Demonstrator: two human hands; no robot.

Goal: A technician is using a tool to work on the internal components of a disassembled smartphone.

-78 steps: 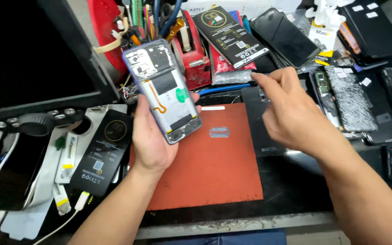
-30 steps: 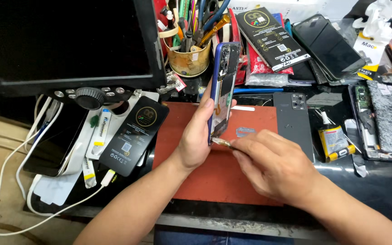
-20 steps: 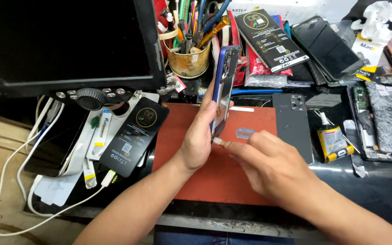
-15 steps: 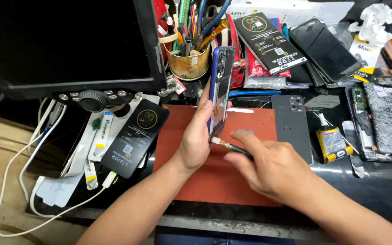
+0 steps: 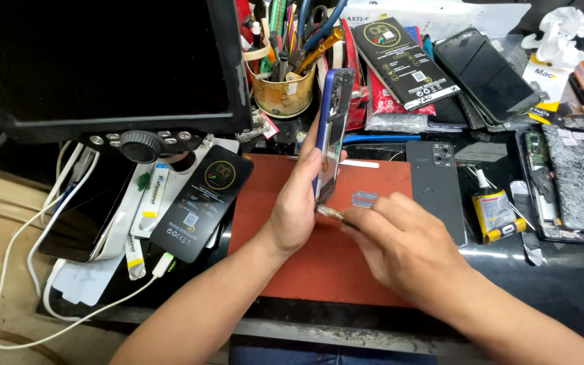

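While the opened blue phone (image 5: 332, 132) stands on edge above the red mat (image 5: 319, 270), the left hand (image 5: 297, 209) holds it in a closed grip, and the right hand (image 5: 400, 247) pinches a thin tool (image 5: 332, 215) at its lower end. 1 dark back cover (image 5: 435, 189) lies just beside.

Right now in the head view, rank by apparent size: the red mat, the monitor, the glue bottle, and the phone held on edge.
1. Monitor, though cropped by the frame.
2. Red mat.
3. Phone in the left hand; edge-on, so it looks slimmer.
4. Glue bottle.
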